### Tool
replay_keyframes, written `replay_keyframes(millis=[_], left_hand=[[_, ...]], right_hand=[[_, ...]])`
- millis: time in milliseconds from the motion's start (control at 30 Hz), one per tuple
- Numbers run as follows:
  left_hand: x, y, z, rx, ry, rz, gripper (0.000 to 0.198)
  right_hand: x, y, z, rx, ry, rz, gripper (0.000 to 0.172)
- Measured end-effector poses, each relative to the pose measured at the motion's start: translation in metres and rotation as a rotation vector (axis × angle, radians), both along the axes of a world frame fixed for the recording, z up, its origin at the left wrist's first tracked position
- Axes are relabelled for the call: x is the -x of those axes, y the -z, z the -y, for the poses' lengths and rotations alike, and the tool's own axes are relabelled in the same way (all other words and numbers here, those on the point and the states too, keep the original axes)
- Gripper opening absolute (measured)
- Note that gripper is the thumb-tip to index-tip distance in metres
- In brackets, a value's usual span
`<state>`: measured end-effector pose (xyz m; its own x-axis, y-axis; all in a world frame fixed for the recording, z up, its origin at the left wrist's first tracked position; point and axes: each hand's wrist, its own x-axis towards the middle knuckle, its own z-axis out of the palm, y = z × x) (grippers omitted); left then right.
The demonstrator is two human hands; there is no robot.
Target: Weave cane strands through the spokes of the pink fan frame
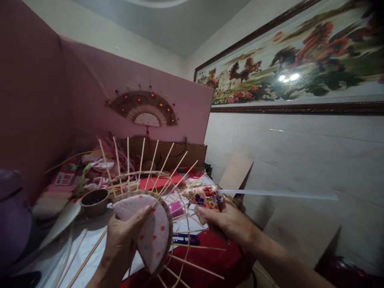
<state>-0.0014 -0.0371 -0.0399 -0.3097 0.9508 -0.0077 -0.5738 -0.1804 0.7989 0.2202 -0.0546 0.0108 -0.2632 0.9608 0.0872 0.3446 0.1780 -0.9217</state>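
Above red cloth (229, 260), left grip (121, 240) pinching spotted fan (154, 230), right grip (229, 219) wrapped round glue gun (207, 197)

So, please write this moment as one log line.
left hand: holds spotted panel with radiating sticks | right hand: holds glue gun | decorated fan: against pink board

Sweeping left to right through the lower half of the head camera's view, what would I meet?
Purple object → brown bowl → spotted half-circle → blue tool → right hand.
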Motion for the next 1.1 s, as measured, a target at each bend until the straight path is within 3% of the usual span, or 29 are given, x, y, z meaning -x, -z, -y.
replay_keyframes(millis=[133,367,1100], left_hand=[[-0.0002,0.0001,0.0002,-0.001,-0.016,-0.008,0.043],[-0.0001,-0.0011,0.0007,0.011,-0.012,0.007,0.045],[0.0006,0.0005,-0.0012,-0.013,-0.018,-0.003,0.043]], right_hand=[[0.0019,-0.0007,0.0007,0.019,0.012,-0.019,0.031],[0.0013,0.0032,0.0003,0.021,0.022,0.01,0.043],[-0.0016,0.0031,0.002,0.051,-0.009,-0.022,0.039]])
